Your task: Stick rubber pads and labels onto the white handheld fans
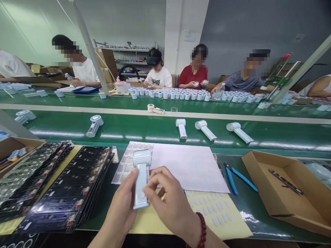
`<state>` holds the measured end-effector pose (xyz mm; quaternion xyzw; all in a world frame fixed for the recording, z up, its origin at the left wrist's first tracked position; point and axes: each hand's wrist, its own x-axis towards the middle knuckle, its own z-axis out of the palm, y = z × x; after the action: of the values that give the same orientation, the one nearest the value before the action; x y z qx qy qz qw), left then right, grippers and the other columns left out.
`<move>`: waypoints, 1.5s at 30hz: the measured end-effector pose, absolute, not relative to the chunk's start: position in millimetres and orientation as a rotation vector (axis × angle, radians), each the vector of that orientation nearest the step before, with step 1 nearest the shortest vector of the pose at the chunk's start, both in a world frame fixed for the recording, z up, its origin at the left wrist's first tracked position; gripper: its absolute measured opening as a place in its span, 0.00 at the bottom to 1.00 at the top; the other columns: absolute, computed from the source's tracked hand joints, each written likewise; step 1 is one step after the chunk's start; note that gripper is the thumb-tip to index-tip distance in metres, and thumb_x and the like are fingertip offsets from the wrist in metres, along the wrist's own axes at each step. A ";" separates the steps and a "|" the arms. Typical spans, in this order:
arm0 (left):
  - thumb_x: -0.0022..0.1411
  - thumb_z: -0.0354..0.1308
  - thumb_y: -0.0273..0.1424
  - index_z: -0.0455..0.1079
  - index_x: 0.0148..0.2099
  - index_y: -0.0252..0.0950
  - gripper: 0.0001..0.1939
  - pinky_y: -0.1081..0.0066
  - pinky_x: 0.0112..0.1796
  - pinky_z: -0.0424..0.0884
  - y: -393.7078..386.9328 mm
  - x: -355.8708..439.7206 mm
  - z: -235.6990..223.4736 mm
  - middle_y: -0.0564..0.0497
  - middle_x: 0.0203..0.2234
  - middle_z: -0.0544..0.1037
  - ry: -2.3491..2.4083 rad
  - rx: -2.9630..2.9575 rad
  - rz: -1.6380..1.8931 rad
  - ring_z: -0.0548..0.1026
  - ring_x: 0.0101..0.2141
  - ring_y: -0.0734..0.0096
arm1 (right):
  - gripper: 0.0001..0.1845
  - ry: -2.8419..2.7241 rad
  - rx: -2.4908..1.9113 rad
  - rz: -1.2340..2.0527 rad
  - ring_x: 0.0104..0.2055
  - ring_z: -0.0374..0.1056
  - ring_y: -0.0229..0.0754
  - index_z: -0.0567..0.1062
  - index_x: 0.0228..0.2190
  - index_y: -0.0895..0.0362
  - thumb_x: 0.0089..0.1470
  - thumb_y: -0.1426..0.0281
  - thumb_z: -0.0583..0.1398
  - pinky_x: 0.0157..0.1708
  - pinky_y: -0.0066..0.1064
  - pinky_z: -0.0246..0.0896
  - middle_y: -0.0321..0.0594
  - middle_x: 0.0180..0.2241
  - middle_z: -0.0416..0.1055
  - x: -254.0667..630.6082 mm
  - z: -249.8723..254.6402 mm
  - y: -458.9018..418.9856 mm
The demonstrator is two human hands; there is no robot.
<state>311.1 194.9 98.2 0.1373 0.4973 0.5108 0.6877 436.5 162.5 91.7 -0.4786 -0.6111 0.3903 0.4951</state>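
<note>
A light-blue handheld fan [141,182] with a drum-shaped head stands nearly upright in front of me, its handle pointing down. My left hand [124,198] is wrapped round the handle from the left, thumb along its edge. From the other side, my right hand [167,194] has thumb and forefinger drawn together against the handle's right edge. Whether a small piece sits between those fingertips is hidden. Behind the fan lies a white sheet [188,165], with a sheet of clear label shapes [124,168] at its left. Under my hands is a yellow backing sheet [207,213] bearing small pale stickers.
Stacks of dark printed panels [69,182] lie left. At right are blue-handled pliers [234,175] and an open cardboard box [281,186] holding a dark strip. More fans [205,131] lie on the green conveyor belt [139,129]. Several co-workers sit opposite behind rows of light-blue parts [170,93].
</note>
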 end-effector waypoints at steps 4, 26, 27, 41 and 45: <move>0.59 0.64 0.30 0.78 0.48 0.31 0.15 0.63 0.44 0.78 203.4 312.2 98.1 0.41 0.45 0.82 1.003 0.394 1.124 0.80 0.44 0.54 | 0.06 -1.251 -1.157 0.913 0.36 0.70 0.39 0.74 0.31 0.54 0.59 0.66 0.60 0.24 0.24 0.64 0.40 0.40 0.70 452.5 88.7 174.0; 0.47 0.68 0.22 0.77 0.49 0.35 0.24 0.69 0.48 0.74 225.1 320.8 102.8 0.42 0.48 0.81 0.932 0.634 1.095 0.77 0.51 0.56 | 0.14 -1.319 -1.261 0.918 0.37 0.75 0.43 0.75 0.37 0.56 0.64 0.61 0.53 0.29 0.31 0.72 0.42 0.35 0.79 472.5 69.7 207.9; 0.47 0.68 0.21 0.77 0.47 0.34 0.23 0.70 0.46 0.74 233.7 323.9 103.7 0.42 0.44 0.82 0.996 0.632 1.133 0.78 0.48 0.58 | 0.13 -1.365 -1.318 0.857 0.39 0.75 0.44 0.75 0.40 0.55 0.64 0.63 0.53 0.33 0.34 0.73 0.43 0.37 0.79 473.5 64.3 208.1; 0.65 0.60 0.37 0.70 0.52 0.35 0.16 0.61 0.38 0.77 398.2 410.1 81.7 0.46 0.45 0.76 1.424 0.870 1.161 0.77 0.39 0.65 | 0.36 -2.054 -1.506 0.241 0.39 0.76 0.51 0.70 0.57 0.58 0.45 0.84 0.62 0.32 0.36 0.71 0.43 0.37 0.82 446.8 8.1 205.6; 0.64 0.62 0.37 0.70 0.54 0.36 0.18 0.57 0.42 0.76 427.7 404.1 79.7 0.45 0.48 0.75 1.583 0.974 1.096 0.76 0.45 0.60 | 0.39 -1.995 -1.520 0.358 0.43 0.75 0.50 0.71 0.54 0.53 0.39 0.85 0.63 0.33 0.35 0.70 0.34 0.39 0.81 449.5 -1.4 211.5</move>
<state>404.1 427.7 79.7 0.3978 0.6467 0.4478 0.4722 449.5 211.5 -1.4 -0.5724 -0.7514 0.1348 0.2992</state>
